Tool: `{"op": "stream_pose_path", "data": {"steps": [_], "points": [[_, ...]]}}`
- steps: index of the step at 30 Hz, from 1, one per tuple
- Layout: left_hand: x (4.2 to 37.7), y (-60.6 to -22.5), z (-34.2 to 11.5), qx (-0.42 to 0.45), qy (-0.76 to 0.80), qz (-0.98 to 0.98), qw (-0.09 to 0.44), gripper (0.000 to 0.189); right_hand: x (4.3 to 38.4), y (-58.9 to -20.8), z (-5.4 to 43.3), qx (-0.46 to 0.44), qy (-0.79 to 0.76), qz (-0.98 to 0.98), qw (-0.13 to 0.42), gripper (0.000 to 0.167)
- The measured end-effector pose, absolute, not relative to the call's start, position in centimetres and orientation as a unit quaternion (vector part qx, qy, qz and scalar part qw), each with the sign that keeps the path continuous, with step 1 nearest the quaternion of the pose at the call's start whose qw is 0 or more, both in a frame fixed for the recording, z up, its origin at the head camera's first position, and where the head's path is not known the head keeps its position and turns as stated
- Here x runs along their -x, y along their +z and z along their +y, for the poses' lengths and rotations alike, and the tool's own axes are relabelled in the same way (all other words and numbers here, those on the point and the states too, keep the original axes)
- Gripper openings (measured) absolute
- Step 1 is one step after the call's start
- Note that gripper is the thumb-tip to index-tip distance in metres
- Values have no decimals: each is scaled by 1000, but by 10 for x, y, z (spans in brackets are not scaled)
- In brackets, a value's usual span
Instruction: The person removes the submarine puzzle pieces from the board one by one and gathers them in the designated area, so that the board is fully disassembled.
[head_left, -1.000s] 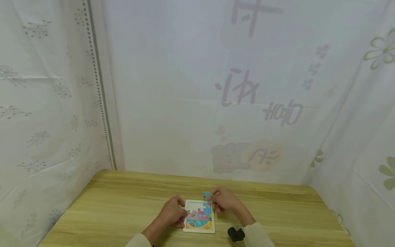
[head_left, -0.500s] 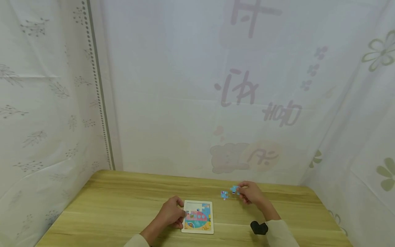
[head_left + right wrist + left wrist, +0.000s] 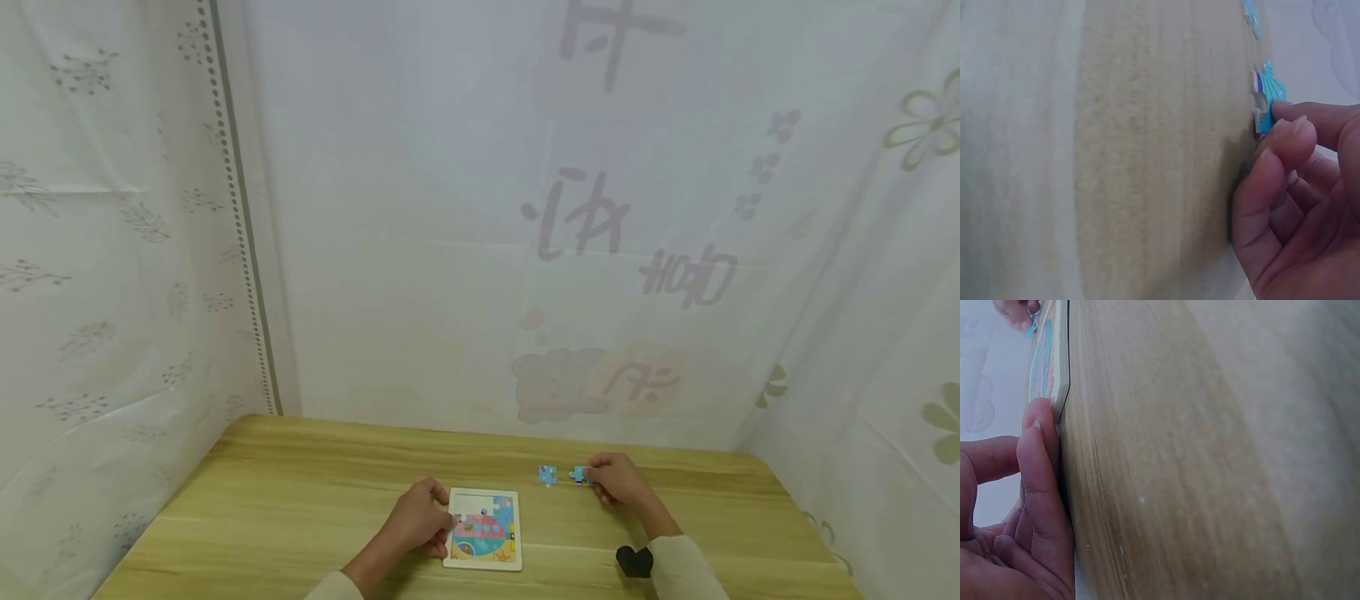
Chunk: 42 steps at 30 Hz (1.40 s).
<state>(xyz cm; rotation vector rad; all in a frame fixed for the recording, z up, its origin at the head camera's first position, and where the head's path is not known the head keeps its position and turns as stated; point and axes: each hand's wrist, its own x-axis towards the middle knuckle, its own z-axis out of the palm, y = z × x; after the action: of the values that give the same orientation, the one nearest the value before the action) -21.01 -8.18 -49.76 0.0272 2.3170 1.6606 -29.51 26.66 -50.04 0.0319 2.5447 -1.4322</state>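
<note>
My left hand [image 3: 416,518] grips the left edge of a small jigsaw puzzle tray [image 3: 518,552], thumb and finger at its rim in the left wrist view. Pink, teal and blue pieces fill most of the tray, while its upper left shows bare backing. To the right and farther back, my right hand [image 3: 621,481] holds a light-blue puzzle piece [image 3: 1266,122] by its edge with the fingertips, low at the table. Another blue puzzle piece [image 3: 548,475] with a pink spot lies on the table just left of it.
The wooden table [image 3: 300,483] has rounded back corners. White printed curtains [image 3: 420,250] hang behind it and along both sides. A black wrist device [image 3: 633,562] sits by the right sleeve.
My right hand has carried the blue piece rightward, away from above the tray, then slightly nearer and lower. The other loose piece has come into sight. My left hand stays at the tray.
</note>
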Motion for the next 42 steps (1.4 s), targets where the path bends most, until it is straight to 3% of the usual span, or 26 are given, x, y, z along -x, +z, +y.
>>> {"op": "stream_pose_path", "data": {"steps": [13,21,32,42], "points": [[211,-501,-82,-16,575,806,143,25,289,-499,258,-40,-493,864,91,17],[210,-502,-82,-18,571,810,136,24,281,-498,244,10,-495,863,96,23],[211,-501,-81,-10,575,807,136,24,253,-479,195,105,-525,824,186,42],[211,-499,-81,-8,571,808,141,24,238,-486,165,115,-531,811,218,32]]}}
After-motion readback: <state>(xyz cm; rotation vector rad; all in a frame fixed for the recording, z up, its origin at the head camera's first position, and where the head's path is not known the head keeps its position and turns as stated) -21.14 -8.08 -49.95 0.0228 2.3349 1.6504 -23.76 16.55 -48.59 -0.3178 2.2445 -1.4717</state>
